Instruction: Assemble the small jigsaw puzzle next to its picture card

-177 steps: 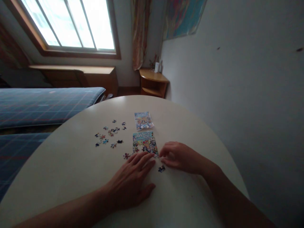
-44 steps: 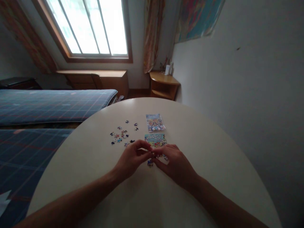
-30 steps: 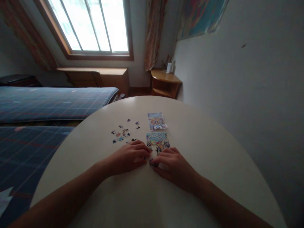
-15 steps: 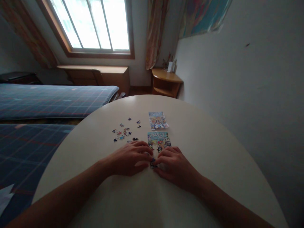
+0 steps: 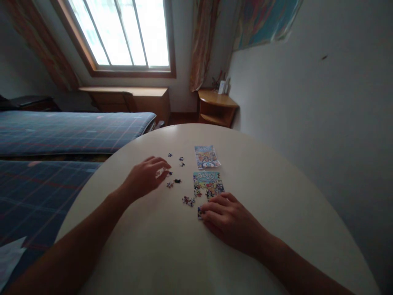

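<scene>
A partly joined jigsaw puzzle [image 5: 207, 180] lies on the round table, its lower part unfilled. My right hand [image 5: 229, 217] covers its lower right corner. Its bent fingers press on a small dark puzzle piece [image 5: 199, 212] just below the puzzle. My left hand [image 5: 145, 178] hovers low over the loose pieces on the left, thumb and fingers apart, hiding most of them. Between the hands lies a small clump of pieces [image 5: 188, 200]. Nearer the left hand are a black piece [image 5: 177, 180] and a few others.
A printed picture sheet [image 5: 207, 157] lies just beyond the puzzle. The pale round table [image 5: 276, 213] stands close to the white wall at right. A bed with a plaid mattress [image 5: 76, 131] is at left, with paper [image 5: 10, 260] on it. A corner shelf [image 5: 216, 98] stands behind.
My left hand has moved left and away, from beside the puzzle to the loose pieces, uncovering the clump. My right hand has stayed near the puzzle's lower edge. The view has shifted slightly.
</scene>
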A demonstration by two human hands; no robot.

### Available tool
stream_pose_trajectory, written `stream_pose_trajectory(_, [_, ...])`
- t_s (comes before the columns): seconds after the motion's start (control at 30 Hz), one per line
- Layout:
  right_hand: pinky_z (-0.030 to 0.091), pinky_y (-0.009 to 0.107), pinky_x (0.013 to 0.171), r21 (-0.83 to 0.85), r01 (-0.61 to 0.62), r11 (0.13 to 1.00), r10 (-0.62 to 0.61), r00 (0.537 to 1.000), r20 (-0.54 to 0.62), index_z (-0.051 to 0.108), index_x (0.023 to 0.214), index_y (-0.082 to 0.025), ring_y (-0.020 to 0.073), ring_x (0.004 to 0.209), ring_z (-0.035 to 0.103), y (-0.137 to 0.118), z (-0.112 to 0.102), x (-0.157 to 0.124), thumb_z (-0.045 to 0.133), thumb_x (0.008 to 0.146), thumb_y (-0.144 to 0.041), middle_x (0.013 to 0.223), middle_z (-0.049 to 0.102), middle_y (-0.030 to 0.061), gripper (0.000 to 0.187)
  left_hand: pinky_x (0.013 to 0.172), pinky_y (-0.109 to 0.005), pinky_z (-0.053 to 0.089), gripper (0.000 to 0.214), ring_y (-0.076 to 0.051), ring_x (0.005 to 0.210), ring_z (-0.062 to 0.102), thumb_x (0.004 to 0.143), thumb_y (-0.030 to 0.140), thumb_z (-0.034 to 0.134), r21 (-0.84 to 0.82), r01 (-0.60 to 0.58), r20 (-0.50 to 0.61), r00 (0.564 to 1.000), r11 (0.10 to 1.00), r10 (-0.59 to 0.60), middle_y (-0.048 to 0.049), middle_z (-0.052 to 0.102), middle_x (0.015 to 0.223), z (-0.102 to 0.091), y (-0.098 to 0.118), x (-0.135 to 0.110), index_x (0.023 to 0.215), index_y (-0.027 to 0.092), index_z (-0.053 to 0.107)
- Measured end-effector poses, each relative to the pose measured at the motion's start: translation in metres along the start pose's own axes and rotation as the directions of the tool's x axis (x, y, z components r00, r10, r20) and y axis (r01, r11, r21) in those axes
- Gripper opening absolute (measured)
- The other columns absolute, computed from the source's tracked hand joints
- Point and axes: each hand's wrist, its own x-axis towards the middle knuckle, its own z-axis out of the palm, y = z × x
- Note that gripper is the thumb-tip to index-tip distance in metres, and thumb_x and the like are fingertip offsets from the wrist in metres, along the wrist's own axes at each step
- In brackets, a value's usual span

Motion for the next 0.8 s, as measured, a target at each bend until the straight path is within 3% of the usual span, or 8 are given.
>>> stream_pose_trajectory(0.1, [0.038, 0.036, 0.089, 0.030, 0.023, 0.999, -0.024, 0.999, 0.028, 0.065, 0.085, -0.021, 0.0191, 0.092, 0.064, 0.005, -0.002, -0.001, 0.056, 0.094, -0.018, 0.099, 0.075, -0.0010, 0.013, 0.076, -0.033, 0.051, 0.018, -0.020, 0.081, 0.065, 0.090, 0.032, 0.057, 0.019, 0.195, -0.054, 0.980, 0.981, -0.193, -0.0045, 0.071, 0.094, -0.003, -0.024, 0.001, 0.089, 0.021, 0.071])
stream_pose_trajectory(0.17, [0.038, 0.036, 0.088, 0.046, 0.035, 0.998, -0.038, 0.998, 0.047, 0.064, 0.084, -0.021, 0.0189, 0.093, 0.064, 0.008, -0.005, -0.002, 0.056, 0.094, -0.018, 0.099, 0.075, -0.0010, 0.013, 0.070, -0.030, 0.050, 0.020, -0.017, 0.073, 0.064, 0.091, 0.034, 0.056, -0.018, 0.212, -0.007, 0.977, 0.977, -0.212, -0.0036, 0.071, 0.092, -0.001, -0.026, 0.000, 0.087, 0.022, 0.071])
stream_pose_trajectory(0.27, [0.039, 0.036, 0.088, 0.069, 0.046, 0.997, -0.050, 0.997, 0.061, 0.064, 0.088, -0.022, 0.0180, 0.093, 0.065, 0.011, -0.008, -0.004, 0.055, 0.096, -0.019, 0.099, 0.075, -0.0010, 0.013, 0.069, -0.029, 0.049, 0.020, -0.016, 0.072, 0.063, 0.091, 0.034, 0.056, -0.065, 0.137, 0.088, 0.987, 0.988, -0.131, -0.0029, 0.070, 0.090, 0.004, -0.014, -0.001, 0.088, 0.022, 0.071])
stream_pose_trajectory(0.4, [0.040, 0.035, 0.089, 0.091, 0.052, 0.994, -0.059, 0.996, 0.071, 0.065, 0.092, -0.023, 0.0174, 0.094, 0.064, 0.012, -0.012, -0.005, 0.056, 0.096, -0.021, 0.100, 0.074, -0.0006, 0.010, 0.078, -0.033, 0.051, 0.019, -0.021, 0.089, 0.065, 0.089, 0.039, 0.062, -0.055, 0.066, 0.164, 0.985, 0.996, -0.057, -0.0043, 0.069, 0.100, 0.009, -0.002, -0.004, 0.096, 0.025, 0.071])
stream_pose_trajectory(0.63, [0.040, 0.033, 0.091, 0.134, 0.060, 0.989, -0.071, 0.994, 0.078, 0.066, 0.094, -0.024, 0.0166, 0.095, 0.064, 0.014, -0.010, -0.006, 0.059, 0.094, -0.022, 0.101, 0.074, -0.0012, 0.007, 0.092, -0.038, 0.048, 0.025, -0.023, 0.099, 0.061, 0.089, 0.039, 0.065, -0.094, -0.011, 0.186, 0.982, 0.996, 0.028, -0.0058, 0.067, 0.106, 0.019, -0.005, -0.004, 0.108, 0.026, 0.072])
stream_pose_trajectory(0.8, [0.041, 0.033, 0.092, 0.145, 0.065, 0.987, -0.069, 0.997, 0.021, 0.068, 0.098, -0.025, 0.0155, 0.100, 0.064, 0.022, -0.019, -0.011, 0.063, 0.092, -0.024, 0.103, 0.074, -0.0014, 0.008, 0.094, -0.039, 0.045, 0.014, -0.023, 0.099, 0.059, 0.092, 0.032, 0.060, -0.121, -0.002, 0.198, 0.980, 0.993, 0.026, -0.0049, 0.067, 0.104, 0.029, 0.002, -0.003, 0.095, 0.024, 0.071])
